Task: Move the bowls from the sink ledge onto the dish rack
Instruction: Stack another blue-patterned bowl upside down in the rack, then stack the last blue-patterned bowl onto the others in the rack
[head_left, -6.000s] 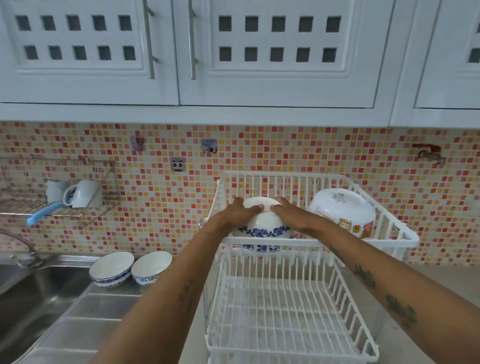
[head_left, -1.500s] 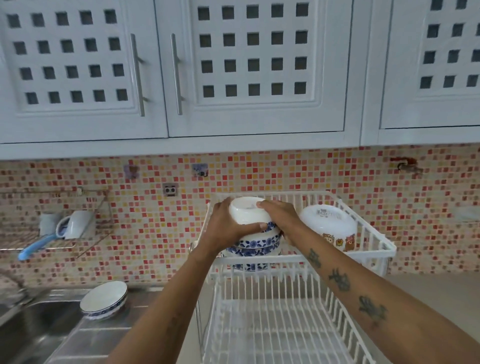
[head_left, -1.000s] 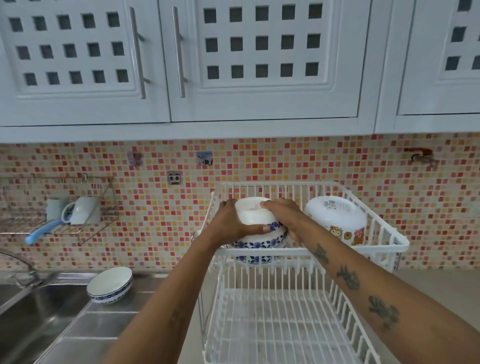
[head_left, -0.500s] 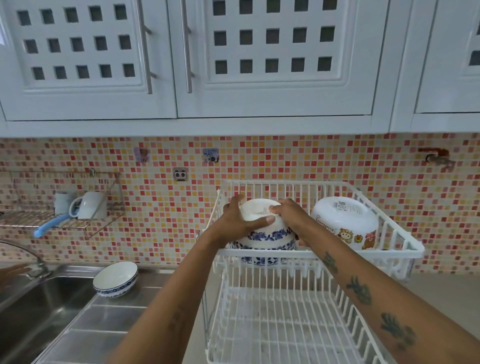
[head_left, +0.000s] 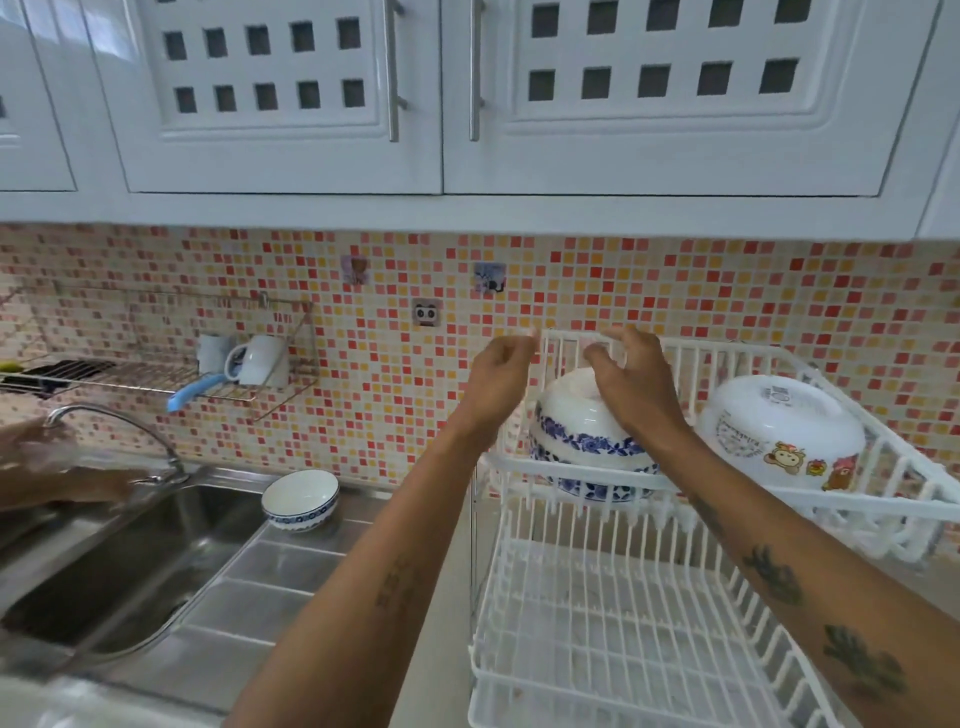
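Lower tier of the white dish rack (head_left: 613, 634): bare wires, nearest the camera, at the right end of the worktop. Both forearms reach over it toward the upper tier.

Sink ledge (head_left: 249, 592), left of the rack: one blue-rimmed bowl (head_left: 300, 500) upright at the ledge's far edge, just beside the sink basin (head_left: 130, 561). Blurred hand of another person at the left edge of the basin, near the tap (head_left: 119, 423).

Upper tier, left end: stack of blue-patterned bowls (head_left: 582, 441), upside down, resting on the wires. At the right end of the same tier, a large white bowl with cartoon stickers (head_left: 779, 431), also inverted.

Left hand (head_left: 498, 374): empty, fingers loosely curled, off the stack and just left of it. Right hand (head_left: 631, 382): fingers spread and slack, gripping nothing, over the top bowl; contact with its base cannot be told.

Far wall: wire shelf (head_left: 156, 371) with a mug (head_left: 262, 359).
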